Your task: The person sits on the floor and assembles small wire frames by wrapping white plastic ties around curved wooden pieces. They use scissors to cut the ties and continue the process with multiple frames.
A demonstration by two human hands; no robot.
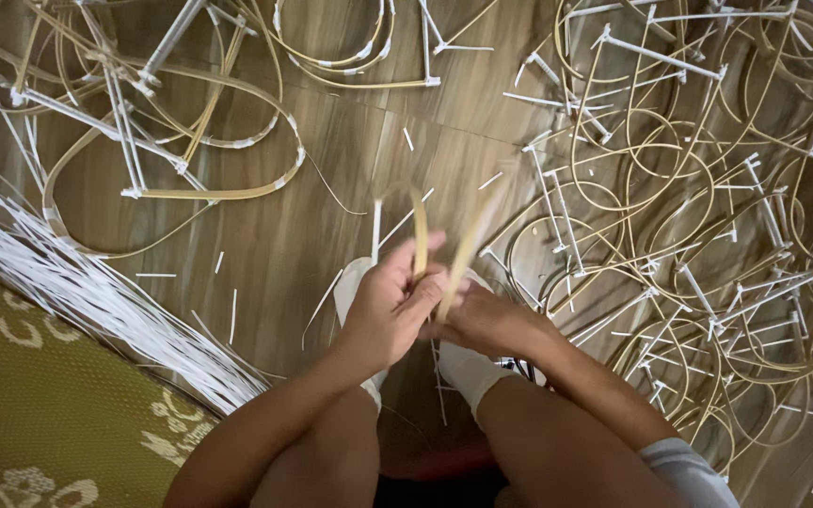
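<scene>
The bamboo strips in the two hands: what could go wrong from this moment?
1. The left hand and right hand pinch two thin bamboo strips that stand up and spread apart; they might spring loose or splinter into a finger.
2. The pile of bent frames lies close beside the right arm, so an elbow could snag it.
3. Loose white strips on the floor could slide underfoot.

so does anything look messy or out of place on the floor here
Short white stick offcuts lie scattered loose on the brown wooden floor, apart from the white stick bundle at the left. Both hands, left and right, hold thin tan cane strips. Nothing looks broken.
</scene>
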